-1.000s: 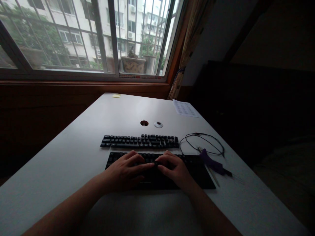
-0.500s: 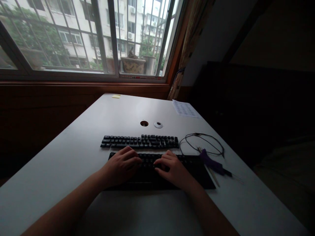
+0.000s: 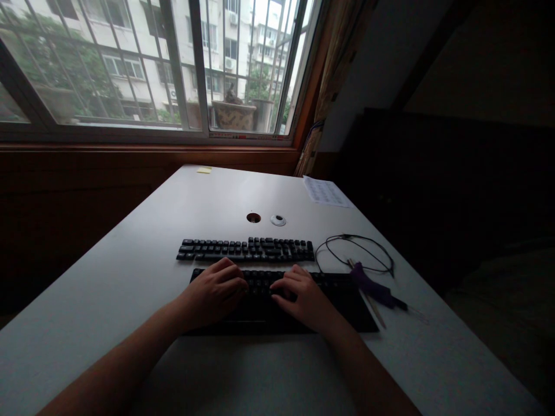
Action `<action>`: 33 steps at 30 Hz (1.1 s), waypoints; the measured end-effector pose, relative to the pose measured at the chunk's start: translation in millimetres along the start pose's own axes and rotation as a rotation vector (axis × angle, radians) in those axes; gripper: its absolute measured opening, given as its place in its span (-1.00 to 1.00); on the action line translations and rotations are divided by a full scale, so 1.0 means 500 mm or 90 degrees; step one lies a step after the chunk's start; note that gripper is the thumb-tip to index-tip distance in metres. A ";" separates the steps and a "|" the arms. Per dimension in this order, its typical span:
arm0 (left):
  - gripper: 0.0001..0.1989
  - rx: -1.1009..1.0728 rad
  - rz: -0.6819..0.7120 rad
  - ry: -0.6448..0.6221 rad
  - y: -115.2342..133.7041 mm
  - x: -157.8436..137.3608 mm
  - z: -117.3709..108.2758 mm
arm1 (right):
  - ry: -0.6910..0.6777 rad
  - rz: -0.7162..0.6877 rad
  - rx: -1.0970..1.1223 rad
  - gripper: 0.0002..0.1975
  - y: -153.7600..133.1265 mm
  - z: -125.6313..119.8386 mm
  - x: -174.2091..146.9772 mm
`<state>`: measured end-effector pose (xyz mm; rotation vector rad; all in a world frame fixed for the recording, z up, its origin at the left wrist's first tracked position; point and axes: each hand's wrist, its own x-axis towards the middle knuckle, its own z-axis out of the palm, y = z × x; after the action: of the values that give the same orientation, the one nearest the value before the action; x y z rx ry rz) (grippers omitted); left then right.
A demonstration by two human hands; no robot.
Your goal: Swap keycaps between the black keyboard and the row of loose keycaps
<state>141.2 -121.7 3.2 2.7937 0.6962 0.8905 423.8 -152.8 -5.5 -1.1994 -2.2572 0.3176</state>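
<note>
A black keyboard [image 3: 338,315] lies flat on the white table under both my hands. My left hand [image 3: 220,293] rests over its left half with the fingers curled and close together; the fingertips hide whatever they hold or press. On the middle of the keys is my right hand [image 3: 299,294], its thumb and index finger closing in a pinch at a small dark keycap [image 3: 273,291]. Just behind the keyboard, loose black keycaps [image 3: 234,249] stand in rows laid out like a keyboard.
To the right lie a coiled black cable [image 3: 362,238], a purple-handled tool [image 3: 373,287] and a thin stick [image 3: 376,312]. Farther back on the table [image 3: 143,242] are a round hole [image 3: 254,218], a white ring-shaped cover [image 3: 278,220], a printed sheet [image 3: 326,192] and a yellow note [image 3: 204,170].
Both hands keep their places on the keyboard, with no clear finger movement. The view has shifted very slightly.
</note>
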 end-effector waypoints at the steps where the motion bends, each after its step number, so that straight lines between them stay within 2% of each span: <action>1: -0.90 0.002 0.001 0.004 0.001 0.001 -0.001 | 0.000 -0.001 -0.007 -0.87 -0.001 0.001 0.000; 10: -0.91 0.002 -0.003 0.007 -0.001 0.000 -0.001 | 0.001 -0.008 -0.046 -0.80 -0.007 -0.006 -0.005; 17: -0.88 0.025 -0.018 -0.001 -0.009 -0.004 0.000 | 0.072 0.050 -0.003 -0.74 -0.014 0.003 -0.004; 20: -0.81 0.041 -0.054 0.001 -0.017 -0.006 0.006 | 0.061 0.072 -0.039 -0.65 -0.015 0.019 0.000; 24: -0.72 0.049 -0.101 -0.011 -0.029 -0.010 0.018 | 0.046 0.100 -0.049 -0.64 -0.014 0.027 0.004; 33: -0.70 0.051 -0.121 -0.057 -0.030 -0.011 0.019 | 0.042 0.111 -0.026 -0.59 -0.008 0.029 0.003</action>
<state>136.6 -111.1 -11.2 2.7558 0.9843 0.7144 412.1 -153.3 -15.2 -1.4104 -2.1175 0.2943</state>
